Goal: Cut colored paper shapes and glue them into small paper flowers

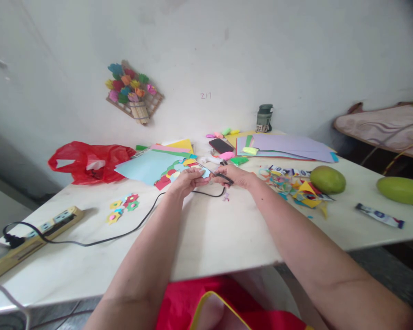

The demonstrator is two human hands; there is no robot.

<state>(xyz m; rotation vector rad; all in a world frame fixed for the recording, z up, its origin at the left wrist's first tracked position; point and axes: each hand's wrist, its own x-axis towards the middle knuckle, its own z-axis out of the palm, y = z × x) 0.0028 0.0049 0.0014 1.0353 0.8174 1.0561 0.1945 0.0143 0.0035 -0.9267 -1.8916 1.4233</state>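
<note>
Head view: the left hand (192,178) pinches a small light-blue paper piece (205,172), and the right hand (232,176) is closed around dark-handled scissors (225,178) whose blades reach toward it. Whether the blades are apart is too small to tell. The piece sits between the hands, just above the worktop (223,243), and its trimming looks unfinished. Tiny scraps (226,197) lie just nearer the body than the right hand.

Nearer and to the left of the left hand, several flower-shaped pieces (132,200) lie cut out, some with pink centres, so that portion seems done. Just beyond the left hand, a colourful cut-paper arrangement (172,174) overlaps a large light-blue sheet (141,166); how complete it is, I cannot tell. To the right of the right hand, a heap of offcuts (309,195) suggests plenty of cutting is behind this. Farther off on that side, a stack of lilac sheets (292,145) looks largely uncut.

As for containers, a red plastic bag (77,169) slumps well left of the hands, something pale showing within. Beyond the right hand stands a dark green bottle (264,118), contents hidden. High on the wall, beyond and left, a stick-bundle holder (139,112) carries bright artificial flowers (125,80).
</note>
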